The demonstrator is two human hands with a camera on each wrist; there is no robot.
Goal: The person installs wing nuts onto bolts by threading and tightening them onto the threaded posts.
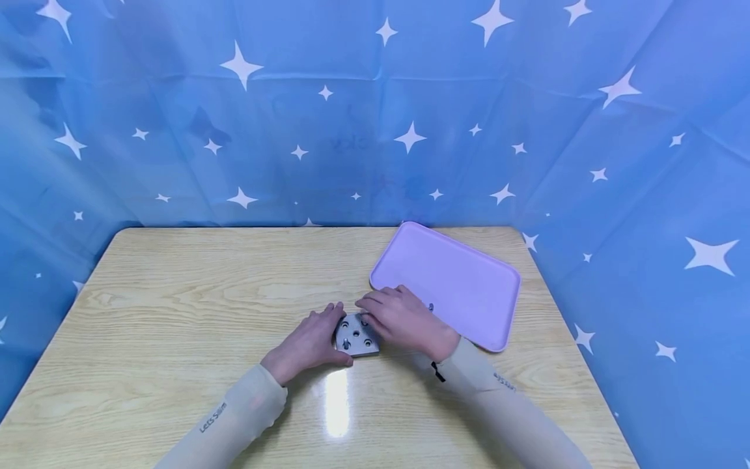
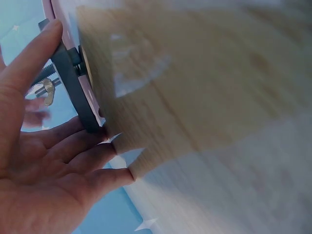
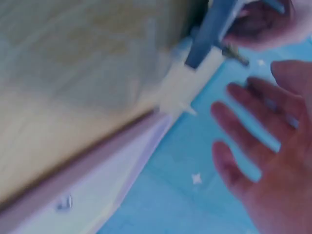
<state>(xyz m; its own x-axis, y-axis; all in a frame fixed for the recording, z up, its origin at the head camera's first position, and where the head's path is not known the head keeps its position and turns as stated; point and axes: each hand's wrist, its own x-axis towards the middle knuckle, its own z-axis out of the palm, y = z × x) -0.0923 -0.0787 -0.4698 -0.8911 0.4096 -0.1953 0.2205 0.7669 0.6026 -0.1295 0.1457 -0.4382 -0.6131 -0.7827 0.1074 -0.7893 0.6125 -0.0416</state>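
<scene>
A grey metal plate with several holes lies near the middle of the table. My left hand holds it by the edges, thumb at the near side and fingers at the far side. Seen edge-on in the left wrist view, the plate has threaded bolts standing up from it, one bearing a wing nut, and bolt heads beneath. Over the plate's right corner hovers my right hand. In the blurred right wrist view its fingers are spread and loosely bent, apart from the plate.
A lilac tray lies askew at the back right, close to my right hand. One small metal piece is at its near side. Blue star-patterned cloth hangs behind and beside the wooden table.
</scene>
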